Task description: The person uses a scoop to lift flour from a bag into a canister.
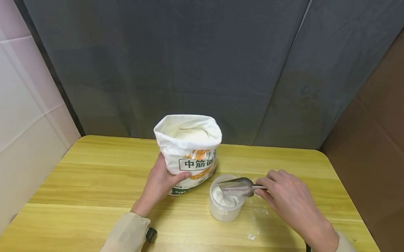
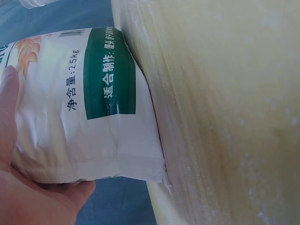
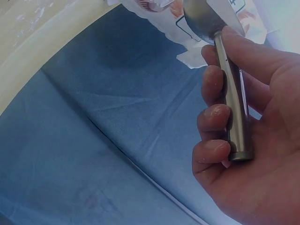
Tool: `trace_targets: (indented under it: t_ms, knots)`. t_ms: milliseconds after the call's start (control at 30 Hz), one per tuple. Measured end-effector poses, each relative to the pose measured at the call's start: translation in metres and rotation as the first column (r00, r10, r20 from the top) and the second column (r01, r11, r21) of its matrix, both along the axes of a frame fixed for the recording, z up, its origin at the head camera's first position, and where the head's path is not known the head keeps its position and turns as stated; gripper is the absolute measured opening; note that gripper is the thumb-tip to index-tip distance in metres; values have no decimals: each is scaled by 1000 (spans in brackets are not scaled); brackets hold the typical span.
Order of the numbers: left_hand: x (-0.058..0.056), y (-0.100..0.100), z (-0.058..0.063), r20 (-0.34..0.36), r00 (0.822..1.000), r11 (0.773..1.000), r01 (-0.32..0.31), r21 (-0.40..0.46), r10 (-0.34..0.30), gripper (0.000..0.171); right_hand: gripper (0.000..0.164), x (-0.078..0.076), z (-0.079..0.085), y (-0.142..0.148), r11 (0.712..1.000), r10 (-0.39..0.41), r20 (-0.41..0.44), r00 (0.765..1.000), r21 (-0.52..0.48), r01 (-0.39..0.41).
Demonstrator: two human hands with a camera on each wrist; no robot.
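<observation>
An opened white flour bag [image 1: 199, 163] with green and orange print stands on the table, its top rim folded out and flour [image 1: 192, 134] showing inside. My left hand [image 1: 162, 178] grips the bag's lower left side, thumb across the front; the left wrist view shows the hand [image 2: 33, 187] around the bag [image 2: 51, 126]. My right hand [image 1: 289, 194] holds a metal scoop [image 1: 240, 187] by its handle, fingers curled round it in the right wrist view [image 3: 234, 108]. The scoop's bowl is over a clear plastic tub [image 1: 223, 214], which has white flour in it.
The wooden table [image 1: 86, 196] has flour specks [image 1: 251, 237] right of the tub. A dark grey curtain [image 1: 193, 54] rises behind the back edge. A pale panel [image 1: 16, 87] stands at left, a brown one [image 1: 393, 137] at right.
</observation>
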State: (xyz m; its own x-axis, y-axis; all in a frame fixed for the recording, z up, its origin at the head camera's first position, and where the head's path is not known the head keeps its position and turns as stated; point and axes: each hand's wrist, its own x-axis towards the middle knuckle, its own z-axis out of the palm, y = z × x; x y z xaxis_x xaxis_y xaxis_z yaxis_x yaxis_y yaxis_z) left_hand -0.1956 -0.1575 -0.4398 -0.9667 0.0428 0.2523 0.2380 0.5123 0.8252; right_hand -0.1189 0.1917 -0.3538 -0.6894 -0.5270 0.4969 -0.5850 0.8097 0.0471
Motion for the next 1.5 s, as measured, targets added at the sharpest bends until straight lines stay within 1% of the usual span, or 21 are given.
trace_targets:
  t_ms: [233, 433, 600, 700, 800, 933, 1033, 1167, 1267, 1500]
  knots:
    - [0, 0, -1, 4, 1000, 1000, -5, 8, 5, 94, 23, 0, -2, 0, 999, 24, -14, 1000, -21, -25]
    - [0, 0, -1, 16, 1000, 1000, -12, 4, 12, 94, 22, -1, -4, 2, 999, 18, -7, 1000, -26, -18]
    - [0, 0, -2, 7, 1000, 1000, -25, -4, 26, 93, 20, -1, -5, 3, 999, 14, 13, 1000, -45, -13]
    - [0, 0, -2, 2, 1000, 999, -31, -7, 31, 92, 18, -1, -4, 6, 999, 8, 45, 999, -52, -6]
    - [0, 0, -2, 0, 999, 999, -35, -13, 35, 93, 15, -1, -4, 10, 998, -10, 96, 995, -58, 16]
    - [1, 0, -1, -3, 999, 999, -40, -25, 40, 94, 12, 0, -2, 17, 993, -44, 195, 980, -95, 63]
    - [1, 0, 0, 5, 999, 999, -45, -30, 45, 93, 10, -1, 0, 22, 986, -47, 252, 967, -141, 85]
    - [0, 0, -1, 13, 999, 999, -42, -32, 42, 93, 6, -2, 1, 25, 977, -36, 266, 963, -194, 90]
    - [0, 0, -1, 9, 999, 999, -33, -29, 33, 92, 4, -4, 2, 24, 971, -42, 268, 962, -216, 103]
    - [0, 0, 0, 3, 1000, 999, -28, -34, 28, 93, 9, -8, 6, 19, 956, -62, 316, 947, -255, 148]
